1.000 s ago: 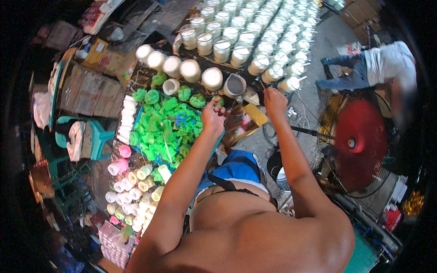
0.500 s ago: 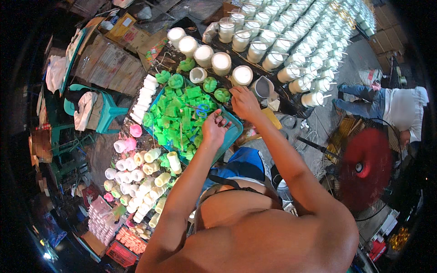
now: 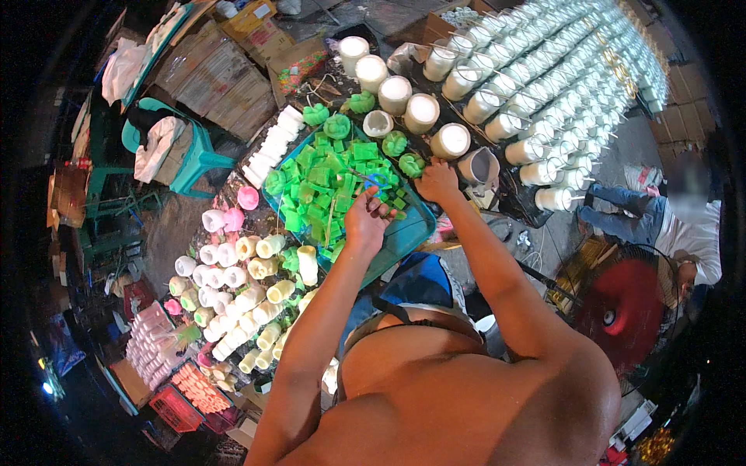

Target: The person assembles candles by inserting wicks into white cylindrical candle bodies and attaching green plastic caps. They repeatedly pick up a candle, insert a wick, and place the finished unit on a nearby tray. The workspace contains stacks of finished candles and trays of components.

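Observation:
My left hand point(image 3: 368, 224) is held palm up over the near side of a teal tray point(image 3: 420, 225), its fingers loosely curled and apart with nothing visible in them. Just beyond its fingertips lie blue-handled scissors point(image 3: 376, 182) on a heap of green wax-like chunks point(image 3: 318, 182). My right hand point(image 3: 438, 183) is closed at the tray's right corner, beside a green flower-shaped candle point(image 3: 411, 164). Its fingertips are partly hidden, so what they pinch cannot be made out. White-filled cylinder candles point(image 3: 450, 141) stand in a row past it, with an empty-looking grey cup point(image 3: 479, 166) to the right.
Many glass jars point(image 3: 536, 144) with sticks across them fill the far right. Pale hollow cylinders point(image 3: 249, 299) crowd the left. A red fan point(image 3: 622, 314) stands at right, near a person point(image 3: 668, 225) in a white top. A teal chair point(image 3: 194, 163) is at left.
The whole view has shifted, so the table appears farther right. Against the tray, my right hand has drawn back toward me from beside the white candle. My left hand has moved slightly left.

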The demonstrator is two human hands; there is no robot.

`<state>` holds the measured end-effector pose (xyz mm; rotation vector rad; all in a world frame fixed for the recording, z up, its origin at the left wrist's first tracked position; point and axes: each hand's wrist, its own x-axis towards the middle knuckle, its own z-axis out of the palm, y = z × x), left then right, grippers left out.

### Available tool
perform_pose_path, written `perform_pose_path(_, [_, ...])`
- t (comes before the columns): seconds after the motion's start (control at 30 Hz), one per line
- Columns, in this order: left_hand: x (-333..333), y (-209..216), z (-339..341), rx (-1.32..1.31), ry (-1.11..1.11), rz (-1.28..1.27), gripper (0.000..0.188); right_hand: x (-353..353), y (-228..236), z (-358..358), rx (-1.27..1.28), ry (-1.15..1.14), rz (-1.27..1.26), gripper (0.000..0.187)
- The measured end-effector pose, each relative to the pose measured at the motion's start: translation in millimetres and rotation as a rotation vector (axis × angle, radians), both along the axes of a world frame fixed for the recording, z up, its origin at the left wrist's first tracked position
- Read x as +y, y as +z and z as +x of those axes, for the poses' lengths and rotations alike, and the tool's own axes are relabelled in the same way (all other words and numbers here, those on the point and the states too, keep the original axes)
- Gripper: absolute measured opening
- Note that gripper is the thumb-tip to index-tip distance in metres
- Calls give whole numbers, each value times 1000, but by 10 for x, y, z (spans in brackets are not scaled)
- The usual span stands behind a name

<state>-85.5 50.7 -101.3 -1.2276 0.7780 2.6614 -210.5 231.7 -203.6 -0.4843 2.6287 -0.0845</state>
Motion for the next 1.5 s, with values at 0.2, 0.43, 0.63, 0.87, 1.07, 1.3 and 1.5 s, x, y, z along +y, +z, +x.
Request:
perform_pose_path(0.2, [-3,133,-32,-14,-43,-64,18,106,260,111,197,-84,-325,44])
perform_pose_path(0.43, [117,316,-154,156,-282,-611,20,-55,1414,640,66,79,-856,42])
perform_pose_path(0.63, [54,419,-204,96,-222,-760,22,-284,1638,799,0,87,-961,34])
perform_pose_path(0.87, [-244,148,-97,100,-530,-978,26,-813,1572,369,-4,-172,-1052,21])
perform_pose_path(1.07, [-398,8,-75,449,-413,-994,17,-1017,1230,51,-628,-519,-1407,18])
perform_pose_path(1.3, [-492,542,159,117,-57,-284,15,-1186,835,-593,-581,-722,-1386,13])
perform_pose_path(1.5, [-650,470,455,103,88,-124,22,-1307,286,-812,310,234,-225,26])
